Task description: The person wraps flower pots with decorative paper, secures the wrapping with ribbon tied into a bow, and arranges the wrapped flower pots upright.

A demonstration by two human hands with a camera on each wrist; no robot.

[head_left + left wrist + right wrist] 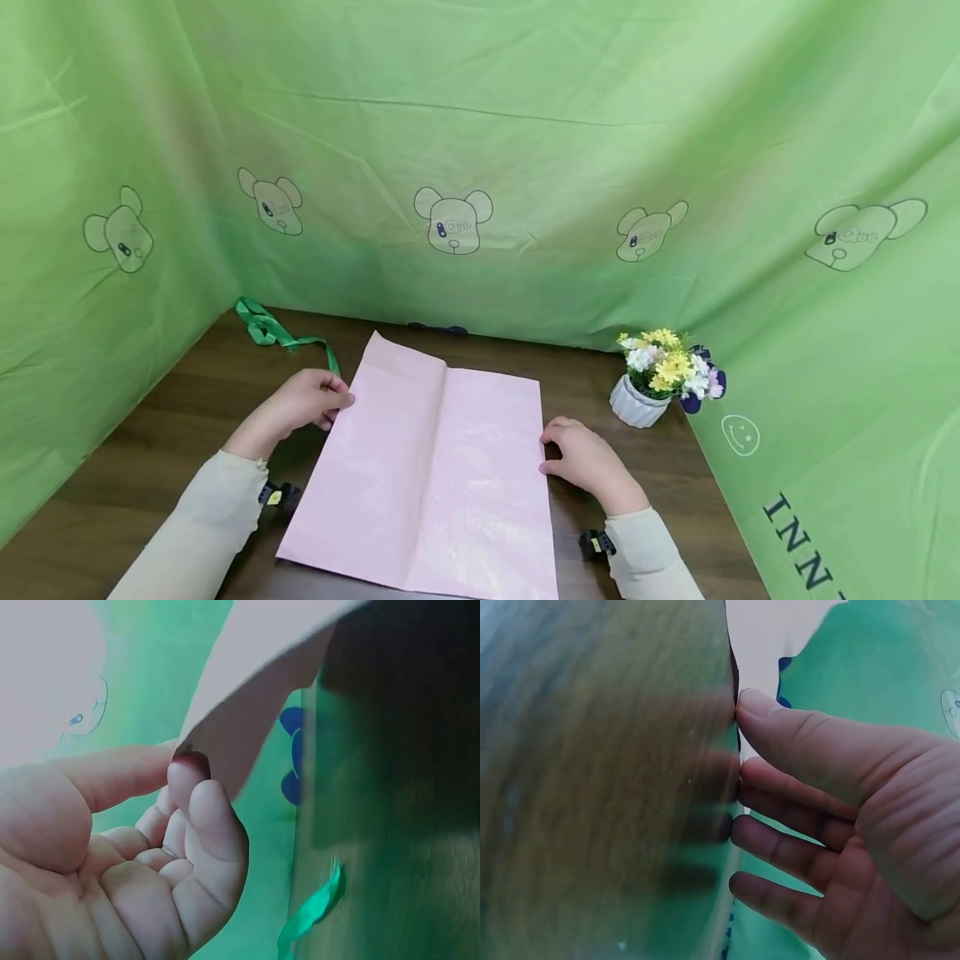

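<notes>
**Pink sheet handled from both sides**

A pink sheet of paper [487,467] is laid before the person at the middle of the desk [697,492], its face crossed from top to bottom by a crease. Its left edge is pinched between the thumb and finger of the left hand [303,400], and is shown raised off the desk in the left wrist view. The right edge is met by the tips of the right hand [588,458], whose thumb and fingers are held apart in a loose, fairly narrow curve; as the right wrist view is blurred and full of reflections, it cannot be told how much of the paper is supported there.

The step in hand is judged to be the spreading or positioning of the creased sheet. For the next move, even control of both edges seems called for, with a firmer hold on the right if the sheet is to be lifted.

One container is seen: a white pot [637,406], set on the desk well to the right of the paper and filled with yellow, white and pinkish flowers [671,367]. A green ribbon [266,329] is strewn beyond the left hand, not held.
</notes>
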